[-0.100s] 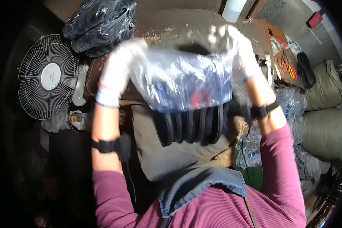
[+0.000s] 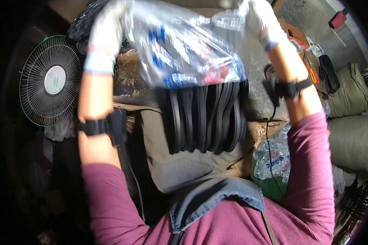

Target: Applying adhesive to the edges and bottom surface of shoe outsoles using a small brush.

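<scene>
My left hand, in a white glove, is closed on the upper left edge of a clear plastic bag with blue and red print. My right hand, gloved too, grips the bag's upper right corner; its fingertips are partly cut off by the frame's top and blurred. Stretched between both hands, the bag covers the far end of a row of black flat pieces with rounded ends. Several of these stand on edge side by side, their near ends bare. Their exact kind I cannot make out.
A round fan stands at the left, beside a black plastic-wrapped bundle. Below the black pieces lies a grey-brown cloth. More clear printed bags and olive sacks are at the right. A cable hangs from my right wrist strap.
Both hands have moved up and away from my body, drawing the bag with them. More of the black pieces shows below the bag's near edge.
</scene>
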Demonstrator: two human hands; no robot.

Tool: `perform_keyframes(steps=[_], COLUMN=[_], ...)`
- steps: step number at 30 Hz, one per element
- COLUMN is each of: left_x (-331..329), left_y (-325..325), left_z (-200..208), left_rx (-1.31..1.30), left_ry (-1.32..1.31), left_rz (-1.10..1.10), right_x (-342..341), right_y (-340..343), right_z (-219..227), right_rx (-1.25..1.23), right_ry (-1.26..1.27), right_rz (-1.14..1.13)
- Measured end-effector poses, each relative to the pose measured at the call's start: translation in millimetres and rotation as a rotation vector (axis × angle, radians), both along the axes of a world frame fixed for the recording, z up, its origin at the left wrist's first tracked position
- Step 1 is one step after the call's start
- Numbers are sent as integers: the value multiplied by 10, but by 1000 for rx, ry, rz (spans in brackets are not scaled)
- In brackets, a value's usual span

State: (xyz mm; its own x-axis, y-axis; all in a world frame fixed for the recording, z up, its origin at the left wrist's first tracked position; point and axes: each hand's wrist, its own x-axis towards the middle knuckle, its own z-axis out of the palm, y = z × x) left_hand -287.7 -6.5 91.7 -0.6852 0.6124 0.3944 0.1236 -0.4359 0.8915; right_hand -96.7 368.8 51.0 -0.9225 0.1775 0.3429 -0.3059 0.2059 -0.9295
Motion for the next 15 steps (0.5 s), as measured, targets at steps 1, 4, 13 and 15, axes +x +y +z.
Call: perform_keyframes(steps=[1, 4, 13, 15], left_x=[121, 514, 1289, 1298], left_y=[101, 176, 533, -339], left_z=[-11, 203, -37, -765], left_rx=[10, 17, -60, -499], left_ry=[-13, 161, 794, 910], left_rz=[-25, 48, 478, 632], right_x=[90, 309, 2675, 2912], right_y=[52, 253, 2720, 2402], right_z=[-5, 61, 1158, 900], right_rx=[10, 340, 1512, 1705], right_ry=[-13, 124, 433, 510], right_rz=[-25, -166, -763, -835])
